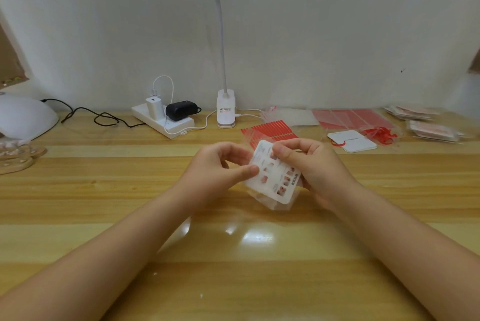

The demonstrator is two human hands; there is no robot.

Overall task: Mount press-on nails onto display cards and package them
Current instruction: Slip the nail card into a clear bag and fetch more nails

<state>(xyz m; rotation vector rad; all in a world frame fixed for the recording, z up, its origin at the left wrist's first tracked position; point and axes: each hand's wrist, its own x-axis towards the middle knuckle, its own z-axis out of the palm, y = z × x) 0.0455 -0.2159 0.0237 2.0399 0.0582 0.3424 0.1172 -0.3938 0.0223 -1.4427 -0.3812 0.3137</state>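
A white display card printed with small nail pictures and text is held tilted above the middle of the wooden table. It sits partly inside a clear plastic bag whose lower edge hangs below it. My left hand pinches the card's left edge between thumb and fingers. At the card's upper right, my right hand grips it with the thumb on its face and the fingers curled behind.
Clear bags with red adhesive strips lie just behind the hands, more at back right. A white card with red ribbon, packaged sets, a clip lamp, a power strip and a white nail lamp stand around.
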